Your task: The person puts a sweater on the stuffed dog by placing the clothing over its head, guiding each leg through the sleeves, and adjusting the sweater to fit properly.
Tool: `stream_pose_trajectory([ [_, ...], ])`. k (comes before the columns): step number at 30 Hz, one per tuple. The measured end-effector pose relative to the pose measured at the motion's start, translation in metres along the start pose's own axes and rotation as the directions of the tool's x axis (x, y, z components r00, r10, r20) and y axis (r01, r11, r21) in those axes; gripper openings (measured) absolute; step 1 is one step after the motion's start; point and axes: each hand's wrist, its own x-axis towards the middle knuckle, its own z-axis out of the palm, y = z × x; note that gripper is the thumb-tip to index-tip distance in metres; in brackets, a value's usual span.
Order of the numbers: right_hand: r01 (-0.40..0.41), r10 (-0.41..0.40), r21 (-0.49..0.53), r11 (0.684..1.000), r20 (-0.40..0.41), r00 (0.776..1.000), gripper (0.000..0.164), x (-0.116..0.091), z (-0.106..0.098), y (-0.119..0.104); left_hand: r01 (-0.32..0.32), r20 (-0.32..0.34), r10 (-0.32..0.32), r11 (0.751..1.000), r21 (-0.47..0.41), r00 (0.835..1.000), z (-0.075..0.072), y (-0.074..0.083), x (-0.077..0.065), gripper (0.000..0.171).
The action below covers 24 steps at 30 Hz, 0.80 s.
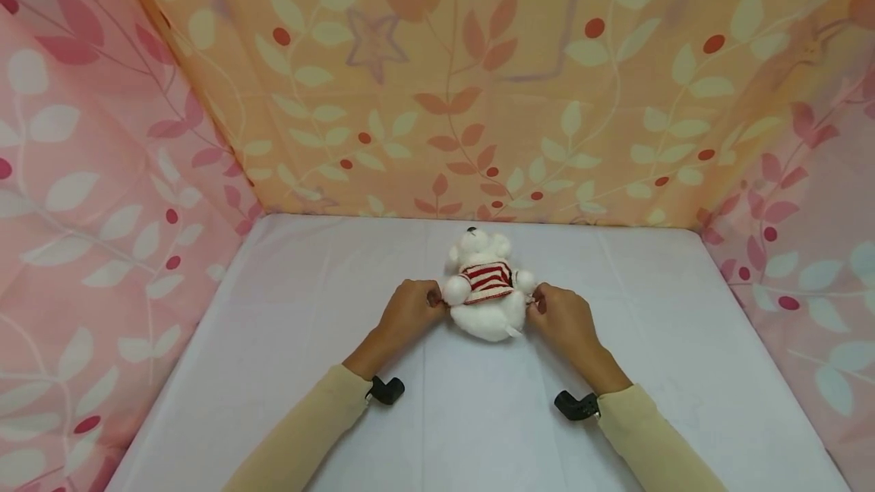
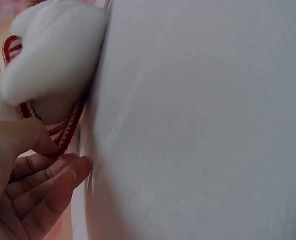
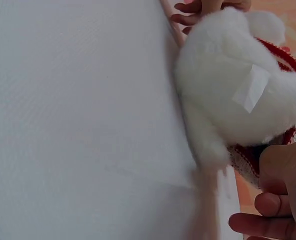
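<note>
A white plush bear [image 1: 487, 321] lies on the white-covered table, its head toward the back wall. Around its middle is a red-and-white striped knit sweater [image 1: 488, 279]. My left hand [image 1: 410, 310] is at the bear's left side in the head view; in the left wrist view, its thumb and fingers pinch the sweater's red-trimmed edge [image 2: 63, 142]. On the opposite side, my right hand [image 1: 567, 317] pinches the knit edge [image 3: 245, 162] beside the bear's body. A white fabric tag [image 3: 253, 87] shows on the fur in the right wrist view.
The white tabletop [image 1: 328, 249] ends at an orange leaf-patterned curtain [image 1: 410, 97] behind the bear. Pink leaf-patterned curtains [image 1: 102, 211] hang on both sides. A black wrist camera [image 1: 387, 391] is on the left wrist, another black camera [image 1: 576, 405] on the right.
</note>
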Motion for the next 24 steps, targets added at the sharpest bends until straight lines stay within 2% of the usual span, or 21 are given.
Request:
stream_pose_trajectory([
  [3,-0.004,0.005,0.039,0.999,-0.008,1.0,0.01,-0.001,0.003,-0.002,-0.018,0.025,0.018,1.0,-0.008,1.0,0.001,-0.001,0.0,0.016],
  [6,-0.023,0.025,0.133,0.991,-0.008,1.0,0.009,-0.003,0.006,-0.006,-0.046,0.058,0.048,0.998,-0.035,0.997,0.004,0.001,0.0,0.018],
  [10,-0.038,0.039,0.274,0.961,0.003,0.999,0.01,-0.005,0.008,-0.008,-0.051,0.078,0.056,0.997,-0.062,0.995,0.006,0.004,0.002,0.025],
  [13,-0.014,0.022,0.348,0.938,-0.02,1.0,0.012,-0.004,0.006,-0.007,-0.053,0.07,0.058,0.996,-0.074,0.996,0.007,0.005,0.004,0.028],
  [19,0.018,0.016,0.361,0.932,-0.091,0.996,0.01,0.0,0.005,-0.009,-0.089,0.05,0.094,0.992,-0.088,0.994,0.006,0.01,0.004,0.021],
  [22,0.017,0.026,0.351,0.936,-0.119,0.993,0.01,0.001,0.007,-0.01,-0.091,0.056,0.096,0.992,-0.088,0.994,0.006,0.013,0.004,0.015],
  [24,0.015,0.029,0.339,0.941,-0.126,0.992,0.01,0.0,0.009,-0.011,-0.084,0.065,0.089,0.994,-0.07,0.994,0.005,0.015,0.003,0.019],
])
